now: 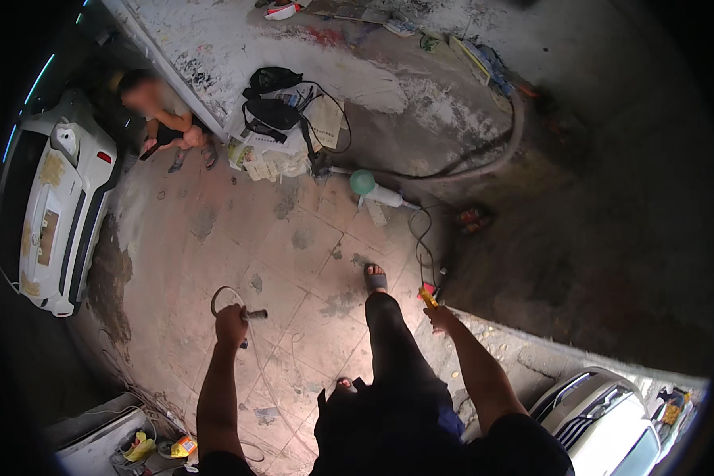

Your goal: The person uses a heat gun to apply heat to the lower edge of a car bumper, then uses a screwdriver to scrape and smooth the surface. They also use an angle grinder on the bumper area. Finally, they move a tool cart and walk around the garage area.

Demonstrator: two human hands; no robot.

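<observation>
My left hand (231,325) is closed around a looped cable (216,298). A short dark cylindrical end (255,315) sticks out to the right of the fist. To the right, my right hand (440,319) grips a yellow handle-like piece (428,297) with a red part at its far end; its exact kind is unclear. Near that red part hangs or lies a thin black cord (423,252), which runs up toward a white power tool with a round green pad (362,182) on the floor.
A person (163,119) squats at the far left beside a white car (63,214). Black bags (274,111) lie on papers by the wall. A thick hose (508,151) curves at the back right. Another car (603,420) stands lower right; cables (131,381) spread lower left.
</observation>
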